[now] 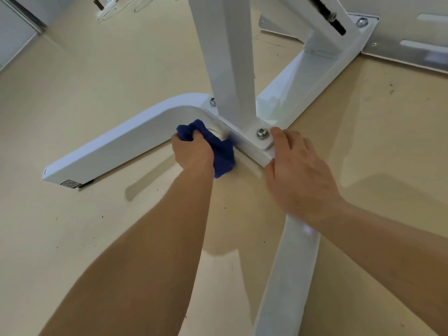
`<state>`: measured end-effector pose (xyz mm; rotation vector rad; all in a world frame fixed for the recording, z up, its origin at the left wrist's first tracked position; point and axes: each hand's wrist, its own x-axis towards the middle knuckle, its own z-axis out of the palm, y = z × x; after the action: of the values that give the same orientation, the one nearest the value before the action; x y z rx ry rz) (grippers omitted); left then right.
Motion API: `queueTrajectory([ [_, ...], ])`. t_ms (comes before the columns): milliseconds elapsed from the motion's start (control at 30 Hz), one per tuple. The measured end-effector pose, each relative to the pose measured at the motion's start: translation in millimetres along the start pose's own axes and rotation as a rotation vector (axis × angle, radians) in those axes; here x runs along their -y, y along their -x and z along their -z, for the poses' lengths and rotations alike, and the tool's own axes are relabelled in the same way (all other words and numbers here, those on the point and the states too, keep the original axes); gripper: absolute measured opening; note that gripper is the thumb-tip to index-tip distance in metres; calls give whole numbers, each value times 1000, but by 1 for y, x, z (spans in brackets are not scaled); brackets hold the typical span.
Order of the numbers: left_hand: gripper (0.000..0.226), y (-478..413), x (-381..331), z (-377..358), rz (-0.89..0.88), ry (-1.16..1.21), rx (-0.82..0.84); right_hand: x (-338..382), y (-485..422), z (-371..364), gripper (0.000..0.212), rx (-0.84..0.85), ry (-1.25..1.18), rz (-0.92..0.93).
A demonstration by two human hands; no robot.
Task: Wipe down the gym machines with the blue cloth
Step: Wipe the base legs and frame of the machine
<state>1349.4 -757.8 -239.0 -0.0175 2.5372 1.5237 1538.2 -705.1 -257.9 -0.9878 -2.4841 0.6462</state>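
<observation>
Your left hand [194, 155] clamps the blue cloth [224, 157] against the inner curve of the machine base [126, 146]. Your right hand [299, 173] rests flat, fingers loose, on the base beside a bolt [262, 134].

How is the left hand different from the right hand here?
The left hand grips the blue cloth; the right hand holds nothing. The left hand's fingers are curled tight; the right hand's lie flatter. The left hand is where the white frame bends; the right hand rests beside the bolt. Both are bare, low on that frame.
</observation>
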Motion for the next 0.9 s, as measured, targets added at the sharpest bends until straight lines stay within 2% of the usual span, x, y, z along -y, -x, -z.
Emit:
queueTrajectory([
  [100,42,-13,-18,-18,46,76,18,2,-1,2,59,9,-10,-15],
  [167,50,-26,-23,-36,157,202,135,3,-1,3,58,30,-31,-11],
  [267,73,-26,-5,-57,403,291,360,2,-3,1,59,51,-59,-8],
  [367,58,28,10,-45,473,457,537,1,-3,1,59,58,-93,-25],
  [467,46,45,13,-35,475,609,600,1,-3,2,58,57,-102,-14],
  [567,30,16,-19,-39,410,648,475,-1,-3,1,58,48,-101,-15],
  [633,35,4,-38,-39,431,671,379,-1,-3,1,58,48,-104,-7],
  [700,36,12,-40,-36,462,677,361,-2,-2,0,57,40,-105,-1],
  [800,20,50,-26,-31,498,702,471,-2,-4,1,57,45,-137,-20],
  [900,43,93,4,-22,482,634,581,0,-3,7,56,37,-209,-43],
])
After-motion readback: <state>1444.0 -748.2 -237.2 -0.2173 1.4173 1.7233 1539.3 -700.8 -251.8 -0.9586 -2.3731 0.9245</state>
